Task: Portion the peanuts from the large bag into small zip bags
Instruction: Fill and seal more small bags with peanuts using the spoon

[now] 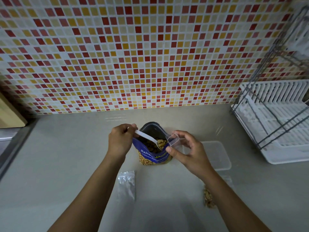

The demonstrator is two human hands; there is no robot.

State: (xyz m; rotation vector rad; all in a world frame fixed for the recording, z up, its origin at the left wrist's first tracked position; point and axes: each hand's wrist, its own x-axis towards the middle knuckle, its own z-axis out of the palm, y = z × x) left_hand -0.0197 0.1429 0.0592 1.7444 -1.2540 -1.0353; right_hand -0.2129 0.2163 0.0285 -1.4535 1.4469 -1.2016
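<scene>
A large blue peanut bag (151,154) stands open on the grey counter (66,156), peanuts showing inside. My left hand (120,139) grips a white plastic spoon (147,137) whose bowl holds peanuts over the bag's mouth. My right hand (185,150) holds a small clear zip bag (173,139) open right beside the spoon. An empty small zip bag (126,185) lies flat on the counter in front. A small bag holding peanuts (208,198) lies under my right forearm, partly hidden.
A clear plastic container (219,156) sits right of my right hand. A white dish rack with a wire frame (275,121) fills the right side. A mosaic tile wall (150,56) rises behind the counter. A metal edge (15,148) runs along the left.
</scene>
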